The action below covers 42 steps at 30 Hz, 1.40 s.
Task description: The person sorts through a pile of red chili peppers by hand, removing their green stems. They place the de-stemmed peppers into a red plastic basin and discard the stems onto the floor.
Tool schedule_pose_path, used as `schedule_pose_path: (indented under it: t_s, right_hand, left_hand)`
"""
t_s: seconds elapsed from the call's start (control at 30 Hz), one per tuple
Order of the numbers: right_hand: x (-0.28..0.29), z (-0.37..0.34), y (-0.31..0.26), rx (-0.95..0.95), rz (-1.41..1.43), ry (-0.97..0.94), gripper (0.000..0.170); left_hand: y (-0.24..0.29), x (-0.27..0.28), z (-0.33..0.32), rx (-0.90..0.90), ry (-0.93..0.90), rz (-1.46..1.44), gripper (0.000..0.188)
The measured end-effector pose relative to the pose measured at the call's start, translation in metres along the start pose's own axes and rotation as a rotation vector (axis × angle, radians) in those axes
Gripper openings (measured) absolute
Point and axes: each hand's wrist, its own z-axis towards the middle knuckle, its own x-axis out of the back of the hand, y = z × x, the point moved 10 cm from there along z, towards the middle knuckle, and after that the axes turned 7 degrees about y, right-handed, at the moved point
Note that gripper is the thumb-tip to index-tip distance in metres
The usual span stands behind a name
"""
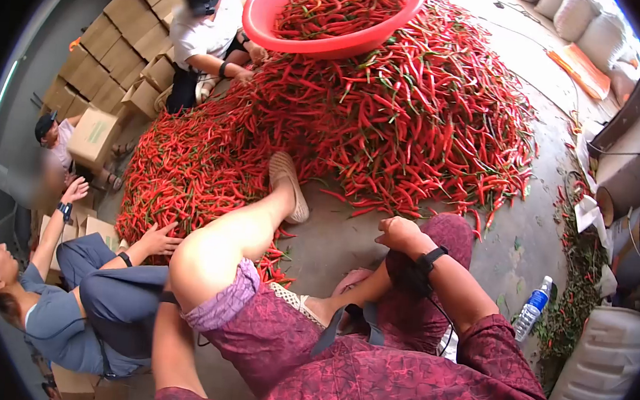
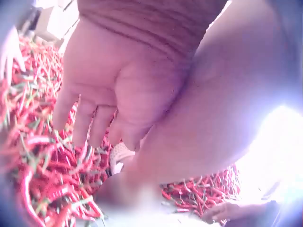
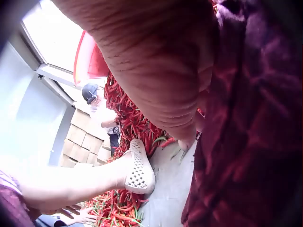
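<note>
Fingers extended and a little apart, my left hand [image 2: 120, 78] lies against the bare lower leg [image 2: 213, 104] in the left wrist view; no object shows in it. The head view hides that hand behind the raised knee [image 1: 213, 267]. My right hand [image 1: 400, 235] rests by the other, patterned trouser knee [image 1: 449, 236], its fingers loosely bent with nothing seen in them. In the right wrist view the right hand [image 3: 156, 80] partly hides its own fingers. A large heap of red chillies [image 1: 431, 126] lies in front of both hands.
A red basin [image 1: 332, 49] of chillies stands on the heap. A person [image 1: 78, 309] sits at the left, and another [image 1: 205, 37] crouches behind the heap. Cardboard boxes [image 1: 114, 48] are stacked at the back left. A water bottle [image 1: 531, 311] and white jerrycan [image 1: 604, 358] are at the right.
</note>
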Motion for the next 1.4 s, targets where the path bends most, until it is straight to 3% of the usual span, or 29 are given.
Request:
schedule_pose_path:
  t_s: [0.1,0.17,0.27,0.33,0.43,0.47,0.5,0.57,0.6,0.63,0.67,0.7,0.73,0.77,0.8,0.83,0.97,1.0,1.03,1.07,1.1,1.13,1.2,1.23,1.27,1.33,1.4]
  right_hand:
    - [0.009,-0.024,0.0,-0.056,-0.206,-0.08,0.042]
    - [0.009,-0.03,-0.011,-0.03,-0.239,-0.151,0.04]
    - [0.013,-0.027,-0.02,-0.05,-0.195,-0.199,0.04]
    - [0.013,-0.018,-0.019,-0.043,-0.147,-0.185,0.04]
    - [-0.016,-0.007,-0.029,0.088,-0.146,-0.323,0.044]
    - [-0.03,-0.006,-0.034,0.093,-0.144,-0.366,0.044]
    - [-0.033,-0.007,-0.042,0.075,-0.111,-0.345,0.043]
    - [-0.04,-0.014,-0.057,0.046,-0.058,-0.306,0.042]
    - [-0.066,0.002,-0.049,0.127,-0.085,-0.233,0.045]
    - [-0.054,0.015,-0.035,0.085,-0.028,-0.095,0.04]
    - [-0.032,0.026,-0.021,0.047,0.025,0.043,0.036]
    - [0.034,0.01,-0.002,-0.323,0.489,0.31,0.018]
    - [0.065,0.009,0.02,-0.464,0.704,0.425,0.009]
    - [0.059,0.024,0.061,-0.471,1.214,0.559,0.027]
    - [0.093,0.012,0.067,-0.476,1.287,0.728,0.057]
    - [0.114,0.007,0.068,-0.532,1.31,0.752,0.074]
    - [0.122,0.044,0.074,-0.423,1.629,0.787,0.08]
    - [0.117,0.06,0.076,-0.374,1.721,0.775,0.081]
    - [0.116,0.07,0.078,-0.369,1.766,0.823,0.077]
    - [0.117,0.082,0.076,-0.324,1.813,0.756,0.066]
    - [0.118,0.089,0.07,-0.284,1.861,0.689,0.057]
    - [0.121,0.092,0.065,-0.227,1.825,0.642,0.024]
    - [0.137,0.071,0.037,-0.137,1.502,0.549,0.012]
    - [0.14,0.06,0.022,-0.091,1.337,0.498,0.009]
    - [0.139,0.043,0.0,0.093,1.144,0.435,0.009]
    - [0.131,-0.008,-0.018,-0.031,0.967,0.324,0.009]
    - [0.144,-0.075,-0.001,-0.183,1.164,0.468,0.014]
  left_hand:
    - [0.033,0.068,0.014,-0.245,0.175,-0.305,0.035]
    - [0.089,0.133,-0.022,0.106,0.271,-0.716,0.031]
    - [0.175,0.189,-0.014,-0.13,0.298,-0.641,0.032]
    - [0.241,0.195,-0.014,-0.258,0.24,-0.589,0.033]
    - [0.319,0.158,-0.004,-0.435,0.071,-0.458,0.032]
    - [0.332,0.141,0.003,-0.537,0.079,-0.364,0.031]
    - [0.351,0.127,0.0,-0.768,0.114,-0.242,0.032]
    - [0.342,0.091,-0.006,-0.709,-0.119,-0.079,0.033]
    - [0.338,0.09,-0.014,-0.645,-0.137,-0.035,0.035]
    - [0.331,0.093,-0.02,-0.582,-0.149,0.006,0.036]
    - [0.334,0.105,-0.032,-0.66,-0.128,-0.098,0.037]
    - [0.332,0.112,-0.037,-0.697,-0.126,-0.199,0.039]
    - [0.33,0.123,-0.045,-0.719,-0.11,-0.294,0.038]
    - [0.328,0.132,-0.053,-0.739,-0.095,-0.389,0.038]
    - [0.323,0.135,-0.06,-0.757,-0.076,-0.45,0.039]
    - [0.318,0.136,-0.067,-0.774,-0.058,-0.509,0.039]
    - [0.301,0.113,-0.097,-0.815,-0.114,-0.416,0.037]
    - [0.289,0.094,-0.097,-0.743,-0.167,-0.433,0.04]
    - [0.282,0.078,-0.099,-0.768,-0.171,-0.419,0.042]
    - [0.275,0.061,-0.102,-0.688,-0.215,-0.428,0.044]
    - [0.276,0.054,-0.109,-0.716,-0.173,-0.388,0.045]
    - [0.28,0.048,-0.118,-0.742,-0.174,-0.325,0.045]
    - [0.29,0.053,-0.132,-0.783,-0.216,-0.267,0.046]
    - [0.291,0.058,-0.135,-0.796,-0.248,-0.276,0.046]
    - [0.291,0.064,-0.138,-0.809,-0.275,-0.286,0.046]
    - [0.29,0.091,-0.129,-0.759,-0.218,-0.305,0.044]
    - [0.28,0.1,-0.108,-0.604,-0.251,-0.403,0.041]
